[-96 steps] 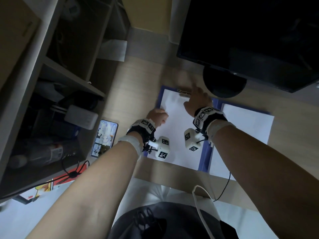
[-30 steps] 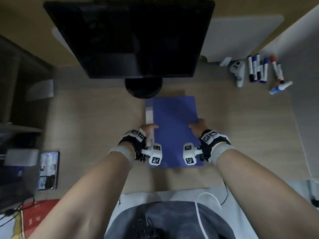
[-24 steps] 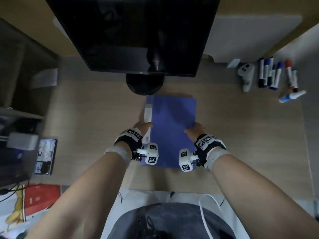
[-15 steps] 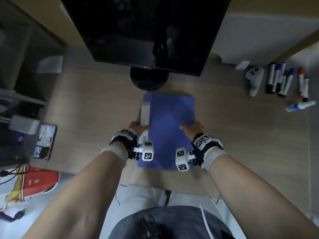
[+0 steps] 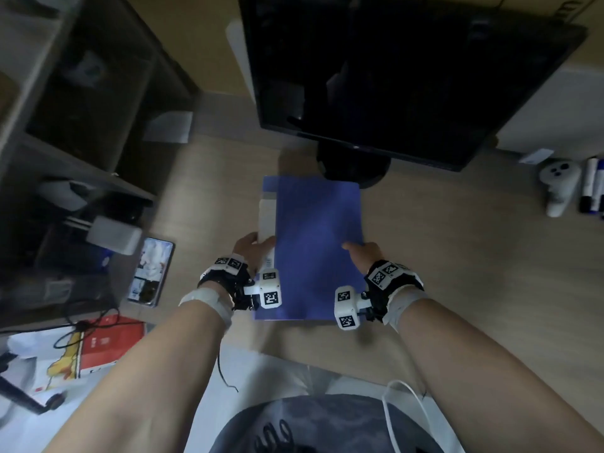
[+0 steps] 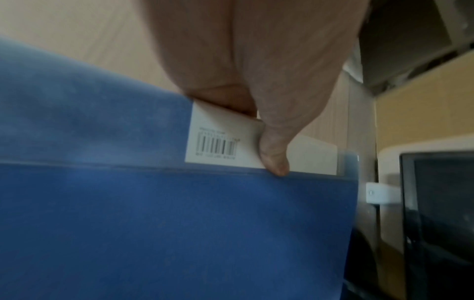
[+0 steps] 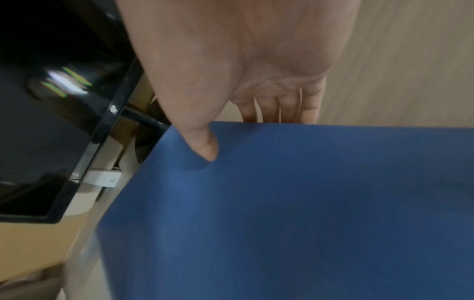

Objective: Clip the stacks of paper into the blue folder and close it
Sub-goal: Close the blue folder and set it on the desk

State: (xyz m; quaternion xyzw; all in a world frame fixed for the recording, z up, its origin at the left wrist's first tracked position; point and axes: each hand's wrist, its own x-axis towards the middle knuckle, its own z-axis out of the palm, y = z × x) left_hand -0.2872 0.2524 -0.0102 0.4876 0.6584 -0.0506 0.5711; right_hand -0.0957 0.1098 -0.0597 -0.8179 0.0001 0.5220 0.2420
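At the centre of the frame, a closed blue folder point(image 5: 318, 246) lay on the wooden desk point(image 5: 457, 256), gripped at both long edges.

The left hand point(image 5: 251, 251) pinched the folder's left edge, thumb point(image 6: 273, 160) pressed on the white spine label point(image 6: 223, 142) with its barcode, the other fingers tucked under. The right hand point(image 5: 361, 255) held the right edge, thumb point(image 7: 205, 146) on the cover and fingers point(image 7: 279, 109) curled beneath. Above the folder stood a black monitor point(image 5: 392, 70) on its round base; a phone point(image 5: 152, 269) lay at lower left, and markers point(image 5: 591, 184) and a white controller point(image 5: 559, 188) sat at the right edge.
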